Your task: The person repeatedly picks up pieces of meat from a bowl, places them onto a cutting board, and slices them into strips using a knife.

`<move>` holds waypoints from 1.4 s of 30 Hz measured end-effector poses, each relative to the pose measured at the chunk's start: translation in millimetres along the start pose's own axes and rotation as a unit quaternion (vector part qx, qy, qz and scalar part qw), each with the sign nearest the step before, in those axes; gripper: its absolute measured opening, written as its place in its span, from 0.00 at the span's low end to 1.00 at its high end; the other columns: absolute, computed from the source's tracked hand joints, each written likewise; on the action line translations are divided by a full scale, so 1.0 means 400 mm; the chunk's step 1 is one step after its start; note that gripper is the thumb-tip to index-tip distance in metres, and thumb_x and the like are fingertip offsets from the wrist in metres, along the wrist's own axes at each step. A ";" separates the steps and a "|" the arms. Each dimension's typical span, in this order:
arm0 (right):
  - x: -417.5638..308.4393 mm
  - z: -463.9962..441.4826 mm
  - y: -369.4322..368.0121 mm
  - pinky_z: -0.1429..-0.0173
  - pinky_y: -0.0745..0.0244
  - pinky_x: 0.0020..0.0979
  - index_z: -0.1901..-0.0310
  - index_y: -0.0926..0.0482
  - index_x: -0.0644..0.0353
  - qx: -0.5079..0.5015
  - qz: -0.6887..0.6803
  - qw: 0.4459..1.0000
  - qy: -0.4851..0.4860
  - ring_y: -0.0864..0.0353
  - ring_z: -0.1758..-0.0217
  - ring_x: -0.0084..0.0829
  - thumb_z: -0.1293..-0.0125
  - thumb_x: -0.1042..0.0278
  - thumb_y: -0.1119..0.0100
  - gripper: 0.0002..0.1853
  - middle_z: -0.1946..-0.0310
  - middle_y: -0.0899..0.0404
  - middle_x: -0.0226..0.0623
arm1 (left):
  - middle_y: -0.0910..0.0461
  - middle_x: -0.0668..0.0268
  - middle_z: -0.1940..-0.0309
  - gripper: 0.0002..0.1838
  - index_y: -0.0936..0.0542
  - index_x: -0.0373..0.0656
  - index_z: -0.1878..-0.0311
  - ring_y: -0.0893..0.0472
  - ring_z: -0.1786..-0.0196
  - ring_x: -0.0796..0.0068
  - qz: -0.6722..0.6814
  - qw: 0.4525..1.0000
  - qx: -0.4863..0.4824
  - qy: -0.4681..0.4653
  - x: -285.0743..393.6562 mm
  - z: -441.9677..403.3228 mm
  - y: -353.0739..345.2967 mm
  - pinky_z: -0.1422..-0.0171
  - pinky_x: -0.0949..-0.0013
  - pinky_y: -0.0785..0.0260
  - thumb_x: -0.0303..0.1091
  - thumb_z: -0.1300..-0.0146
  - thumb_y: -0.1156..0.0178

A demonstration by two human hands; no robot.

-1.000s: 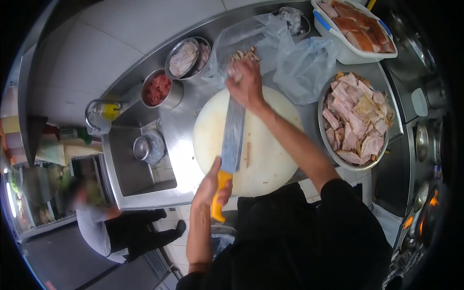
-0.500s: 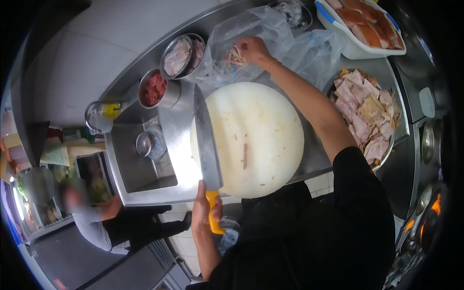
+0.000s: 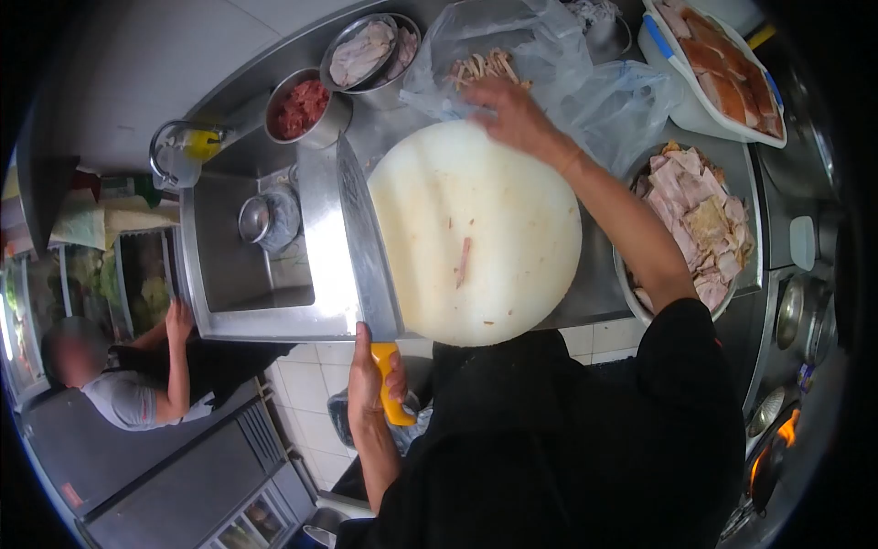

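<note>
Steel bench [image 3: 327, 229] runs across the middle of the frame, round white board [image 3: 521, 220] on it. Clear bag [image 3: 553, 41], top centre, behind the board. Bowl [image 3: 621, 274] of pale sliced meat sits right of the board. Right hand [image 3: 523, 121] has pulled back from the bag to over the board's upper edge: fingers loosely spread, blurry, can't tell if any touch the strips. Big knife [image 3: 369, 256] is now at the board's left edge, no longer across it, so most of the surface is open. Left hand [image 3: 366, 380] is wrapped round its yellow handle. Meat strips [image 3: 485, 67]: thin, pale brown, loose heap at the bag, top centre. One reddish sliver [image 3: 464, 261] plus tiny crumbs remain mid-board.
</note>
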State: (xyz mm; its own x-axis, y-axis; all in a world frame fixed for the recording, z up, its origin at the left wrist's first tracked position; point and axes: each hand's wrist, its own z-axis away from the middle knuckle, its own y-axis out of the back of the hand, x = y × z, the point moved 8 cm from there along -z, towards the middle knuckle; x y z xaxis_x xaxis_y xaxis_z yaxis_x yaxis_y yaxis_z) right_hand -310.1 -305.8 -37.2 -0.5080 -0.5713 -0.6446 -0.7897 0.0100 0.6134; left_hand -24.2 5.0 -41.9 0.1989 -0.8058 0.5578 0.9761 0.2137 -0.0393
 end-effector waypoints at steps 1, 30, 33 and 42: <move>-0.059 0.022 -0.022 0.39 0.23 0.43 0.58 0.15 0.60 -0.031 -0.036 0.998 0.043 0.18 0.48 0.47 0.43 0.77 0.32 0.10 0.55 0.17 0.42 | 0.37 0.72 0.91 0.41 0.29 0.46 0.76 0.35 0.92 0.79 0.006 1.000 0.000 0.007 -0.003 -0.001 0.001 0.85 0.76 0.37 0.76 0.25 0.65; -0.169 0.603 0.484 0.30 0.29 0.45 0.47 0.16 0.60 0.359 0.211 0.868 -0.270 0.23 0.37 0.48 0.40 0.75 0.32 0.17 0.46 0.18 0.44 | 0.34 0.71 0.85 0.36 0.28 0.47 0.65 0.36 0.88 0.79 -0.157 0.986 0.038 0.031 -0.009 -0.014 -0.012 0.80 0.73 0.42 0.76 0.27 0.58; -0.159 0.831 0.646 0.35 0.25 0.45 0.48 0.15 0.60 0.413 0.344 0.763 -0.360 0.18 0.43 0.50 0.40 0.77 0.35 0.16 0.50 0.15 0.48 | 0.33 0.71 0.83 0.35 0.29 0.48 0.60 0.36 0.88 0.79 -0.157 0.987 0.028 0.032 -0.008 -0.028 -0.017 0.83 0.74 0.44 0.75 0.26 0.58; -0.041 1.079 0.781 0.51 0.20 0.39 0.59 0.13 0.63 0.377 0.182 0.664 -0.620 0.13 0.62 0.45 0.42 0.57 0.28 0.17 0.67 0.13 0.45 | 0.32 0.72 0.83 0.35 0.29 0.49 0.56 0.33 0.88 0.79 -0.191 0.981 0.021 0.023 -0.006 -0.032 -0.074 0.82 0.75 0.40 0.76 0.26 0.59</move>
State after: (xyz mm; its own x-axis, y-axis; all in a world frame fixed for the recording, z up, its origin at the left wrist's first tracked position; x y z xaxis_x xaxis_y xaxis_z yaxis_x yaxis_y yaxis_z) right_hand -696.9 61.0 -32.1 -0.2364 0.6917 -0.6824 -0.2469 0.6365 0.7307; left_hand -52.5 -6.6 -52.6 -0.1752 -0.8556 0.4870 0.9761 -0.0864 0.1993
